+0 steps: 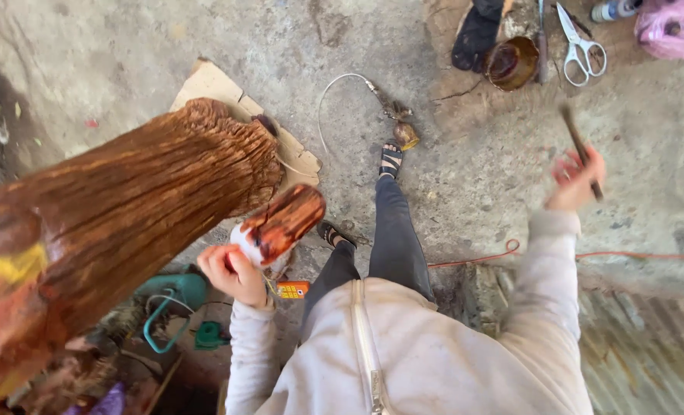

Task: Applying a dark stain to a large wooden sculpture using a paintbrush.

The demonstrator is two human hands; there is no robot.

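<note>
The left hand (232,270) is clamped around a small container (278,224) smeared with reddish-brown stain, tipped on its side, right up against the big carved wooden log (126,200) that looms just above and to its left. Out to the other side, well apart, the right hand (576,180) is closed on a thin brush (582,150), lifted away from the wood, fingers tinted red. By the look of it, much of the log's near end already wears a glossy red-brown coat, while the far left still shows a yellow patch and paler streaks, so coating seems well underway but unfinished. Beyond the right hand, on the concrete floor (472,177), sit a brown bowl (511,63) and scissors (582,44).
</note>
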